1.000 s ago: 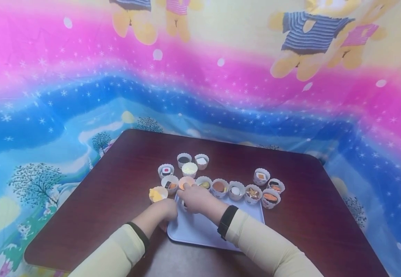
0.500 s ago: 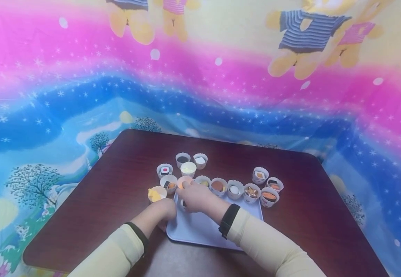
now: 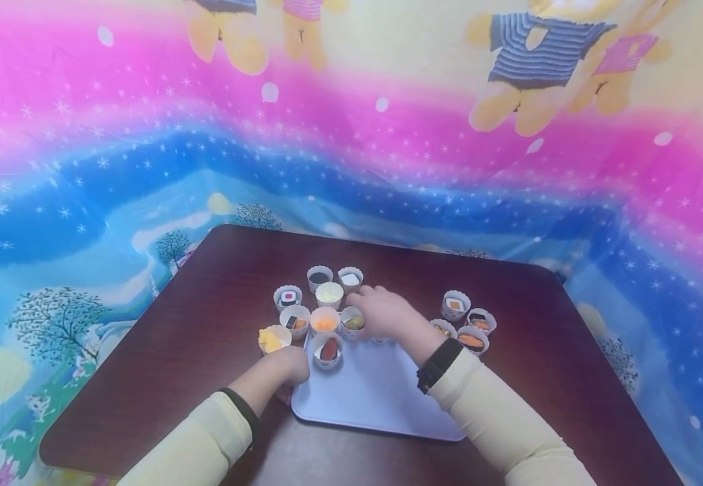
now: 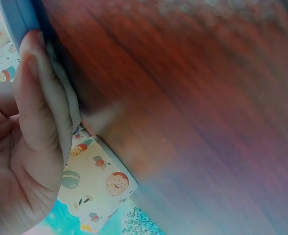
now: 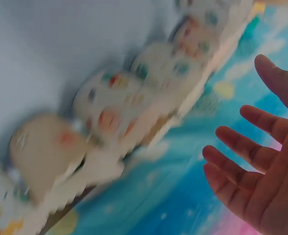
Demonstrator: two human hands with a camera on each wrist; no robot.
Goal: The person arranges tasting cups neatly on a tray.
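In the head view my left hand [image 3: 287, 368] is at the near-left side of the pale tray [image 3: 382, 398]. The left wrist view shows its fingers holding the tray's edge [image 4: 22, 22], beside a printed paper cup [image 4: 97, 181]. My right hand [image 3: 384, 314] hovers over the tray's far edge, hiding some of the cups there. Its fingers [image 5: 251, 147] are spread and hold nothing in the right wrist view. A cup with a dark red piece [image 3: 328, 349] stands on the tray's left part. Close to the right fingertips is a cup with a greenish piece [image 3: 353, 322].
Left of the tray stand cups with yellow pieces [image 3: 274, 339] and sushi-like pieces [image 3: 289, 298]. Behind are a cup with dark contents [image 3: 320, 278] and a white-filled one [image 3: 350, 279]. Several cups [image 3: 471, 339] stand at right on the brown table [image 3: 540, 385]. A printed cloth [image 3: 351, 162] hangs behind.
My right hand has moved right and away from me, off the cup with the dark red piece, which is now uncovered. My left hand has stayed at the tray's edge.
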